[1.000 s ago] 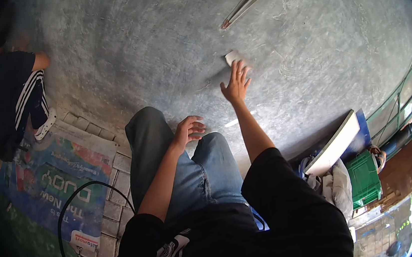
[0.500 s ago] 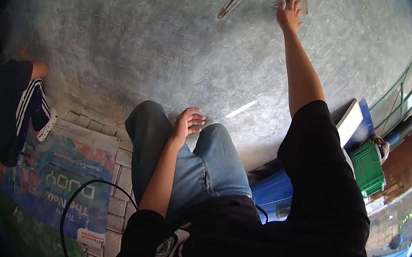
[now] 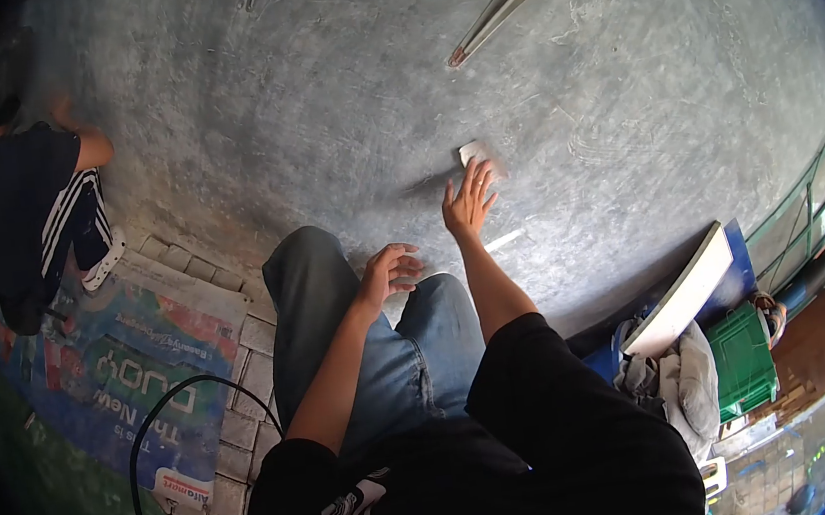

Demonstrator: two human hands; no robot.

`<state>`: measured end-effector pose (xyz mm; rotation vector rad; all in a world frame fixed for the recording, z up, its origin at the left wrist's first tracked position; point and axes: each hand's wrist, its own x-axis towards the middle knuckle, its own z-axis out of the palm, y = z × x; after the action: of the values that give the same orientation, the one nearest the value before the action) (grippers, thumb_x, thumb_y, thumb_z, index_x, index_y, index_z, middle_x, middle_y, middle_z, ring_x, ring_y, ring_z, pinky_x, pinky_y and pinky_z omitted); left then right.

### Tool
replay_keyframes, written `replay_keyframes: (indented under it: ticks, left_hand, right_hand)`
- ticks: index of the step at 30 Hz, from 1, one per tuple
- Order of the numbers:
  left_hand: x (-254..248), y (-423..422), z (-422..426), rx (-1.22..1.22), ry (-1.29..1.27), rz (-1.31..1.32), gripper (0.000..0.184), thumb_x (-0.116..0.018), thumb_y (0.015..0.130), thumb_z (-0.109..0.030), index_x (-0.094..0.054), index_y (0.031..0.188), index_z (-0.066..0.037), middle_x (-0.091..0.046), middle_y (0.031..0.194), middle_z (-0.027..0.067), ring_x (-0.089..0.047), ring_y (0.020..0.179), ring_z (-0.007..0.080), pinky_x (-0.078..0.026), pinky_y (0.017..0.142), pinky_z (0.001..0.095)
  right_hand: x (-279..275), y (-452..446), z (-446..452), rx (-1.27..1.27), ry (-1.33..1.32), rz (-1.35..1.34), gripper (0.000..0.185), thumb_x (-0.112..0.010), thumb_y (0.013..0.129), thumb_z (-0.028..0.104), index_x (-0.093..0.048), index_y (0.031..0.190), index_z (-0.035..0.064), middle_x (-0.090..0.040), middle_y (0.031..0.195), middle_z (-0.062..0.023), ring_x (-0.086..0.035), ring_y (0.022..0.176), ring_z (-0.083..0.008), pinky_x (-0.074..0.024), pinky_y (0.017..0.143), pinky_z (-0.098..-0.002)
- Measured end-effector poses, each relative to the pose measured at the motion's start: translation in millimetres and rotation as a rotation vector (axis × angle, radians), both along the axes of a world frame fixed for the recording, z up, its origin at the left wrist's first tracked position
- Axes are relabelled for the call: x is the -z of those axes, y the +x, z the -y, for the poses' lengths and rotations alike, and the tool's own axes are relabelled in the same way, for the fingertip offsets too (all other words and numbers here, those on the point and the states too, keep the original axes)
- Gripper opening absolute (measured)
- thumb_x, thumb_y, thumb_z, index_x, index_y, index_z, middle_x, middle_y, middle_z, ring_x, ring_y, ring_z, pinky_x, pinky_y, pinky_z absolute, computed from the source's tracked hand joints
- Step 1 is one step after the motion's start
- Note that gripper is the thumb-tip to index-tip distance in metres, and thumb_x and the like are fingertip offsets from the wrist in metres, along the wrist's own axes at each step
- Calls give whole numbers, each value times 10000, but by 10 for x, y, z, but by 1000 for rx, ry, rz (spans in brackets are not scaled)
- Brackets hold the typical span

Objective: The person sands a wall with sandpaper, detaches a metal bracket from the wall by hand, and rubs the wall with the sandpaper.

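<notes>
My right hand (image 3: 469, 207) reaches forward to a grey plastered wall (image 3: 317, 117). Its stretched fingers press a small greyish sheet (image 3: 475, 157) to the surface; it looks like sandpaper, slightly blurred, with part of it covered by the fingers. Near my knees, my left hand (image 3: 387, 278) hangs with its fingers loosely bent and apart, holding nothing. It is close to my jeans (image 3: 360, 333), and I cannot tell whether it touches them.
A metal bracket (image 3: 516, 0) juts from the wall above. Left, another person (image 3: 35, 207) crouches at the wall beside a printed banner (image 3: 158, 375). A black cable (image 3: 137, 457) curves nearby. Right stand a white board (image 3: 683, 294), cloths (image 3: 682, 380) and a green crate (image 3: 743, 358).
My right hand has swept down and left across the wall with the sheet, from beside the bracket to nearer my knees. My left hand has barely moved. The view has shifted slightly.
</notes>
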<state>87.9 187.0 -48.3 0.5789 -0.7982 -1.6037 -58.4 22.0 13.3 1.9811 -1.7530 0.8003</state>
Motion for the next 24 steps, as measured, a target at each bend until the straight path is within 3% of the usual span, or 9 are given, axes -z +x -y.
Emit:
replay_keyframes:
  ticks: [4, 7, 9, 12, 15, 18, 20, 21, 24]
  left_hand:
    - [15, -31, -3, -7, -8, -19, 406, -400, 861, -404, -532, 1090, -96, -600, 979, 81, -569, 891, 169, -446, 774, 339]
    - [15, -54, -25, -31, -43, -7, 418, -398, 865, -423, -549, 1074, -94, -603, 953, 84, -577, 858, 167, -473, 745, 331]
    - [31, -57, -15, -16, -44, 11, 419, -405, 861, -432, -550, 1069, -98, -600, 949, 81, -574, 851, 161, -473, 744, 327]
    - [33, -51, -18, -20, -34, 26, 415, -403, 862, -432, -551, 1068, -104, -600, 954, 84, -573, 857, 165, -472, 749, 335]
    - [18, -42, -28, -24, -21, 21, 426, -423, 850, -431, -540, 1090, -99, -603, 963, 76, -572, 888, 163, -455, 761, 326]
    - [-17, -34, -38, -7, 9, 16, 413, -404, 862, -415, -542, 1082, -94, -605, 957, 76, -573, 894, 177, -453, 762, 338]
    - [18, -56, -29, -6, 5, 25, 410, -399, 866, -410, -542, 1080, -91, -605, 956, 76, -573, 896, 179, -454, 767, 341]
    - [23, -71, -18, 2, 0, 43, 407, -393, 870, -404, -542, 1079, -89, -605, 955, 77, -573, 898, 180, -454, 771, 344]
    - [1, -61, -31, 10, -6, 49, 390, -390, 875, -387, -543, 1079, -92, -605, 951, 75, -574, 895, 180, -461, 765, 343]
  right_hand:
    - [-1700, 29, 402, -38, -454, -60, 674, -458, 863, 368, -159, 1435, 174, -89, 1500, -89, -136, 1368, -305, -92, 1050, -590]
    - [-3056, -14, 460, 4, -429, -63, 639, -415, 862, 410, -188, 1428, 218, -128, 1497, -63, -177, 1361, -279, -91, 1052, -590]
    - [-3556, -70, 451, 15, -311, -46, 625, -391, 868, 433, -200, 1422, 217, -131, 1497, -47, -199, 1354, -283, -130, 1051, -582]
    - [-3267, -106, 475, 9, -351, -62, 676, -432, 849, 420, -155, 1433, 221, -107, 1502, -44, -172, 1362, -283, -160, 1040, -586]
    - [-1986, -82, 378, -26, -439, -123, 798, -547, 794, 325, -107, 1443, 177, -71, 1506, -70, -128, 1366, -326, -171, 1032, -593]
    - [-516, -112, 73, -172, -131, -142, 879, -615, 763, 305, -76, 1446, 177, -24, 1505, -103, -58, 1372, -353, -139, 1033, -607]
    - [236, -132, -169, -103, 161, -67, 908, -628, 760, 304, -43, 1444, 181, -5, 1502, -116, -43, 1374, -344, -113, 1044, -602]
    - [387, -122, -256, -41, 298, -38, 907, -629, 763, 289, -38, 1443, 184, -6, 1502, -114, -37, 1377, -328, -102, 1055, -591]
    - [101, -133, -151, -48, 177, -151, 899, -616, 778, 285, -19, 1443, 186, 15, 1503, -103, -34, 1379, -318, -77, 1056, -594]
